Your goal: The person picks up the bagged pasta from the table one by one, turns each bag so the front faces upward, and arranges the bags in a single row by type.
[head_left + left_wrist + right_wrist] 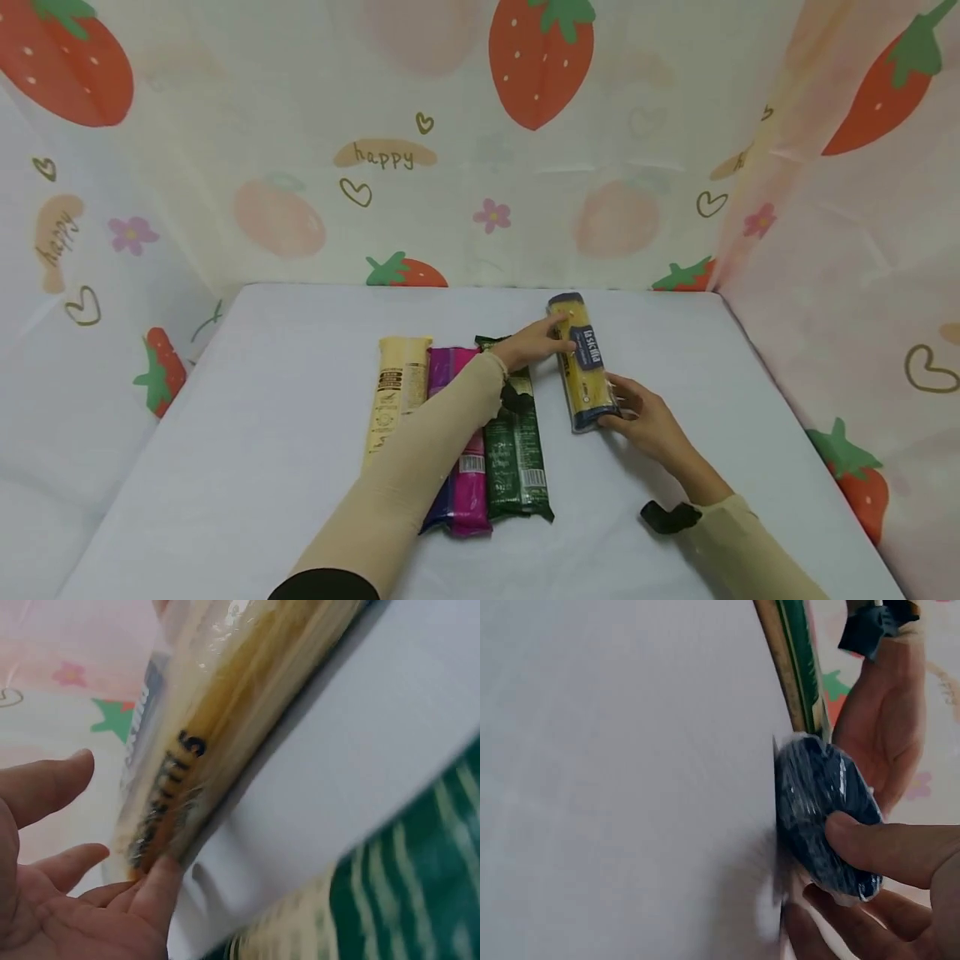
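A yellow spaghetti pack (576, 385) with dark blue ends and label lies at the right of the white table. My right hand (647, 423) grips its near end; in the right wrist view the thumb presses the blue wrapped end (810, 787) while fingers reach round its far side. At the pack's left side is my left hand (531, 343), fingers extended and touching it. The left wrist view shows those fingertips (161, 874) against the pack's edge, thumb apart from it. Beside the left forearm lies a dark green pack (517, 462).
Left of the green pack lie a magenta and purple pack (471, 492) and a cream-yellow pack (393, 392), side by side and partly hidden by the left sleeve (420, 467). A strawberry-patterned curtain (495, 167) encloses the white table (225, 467) at the back and sides.
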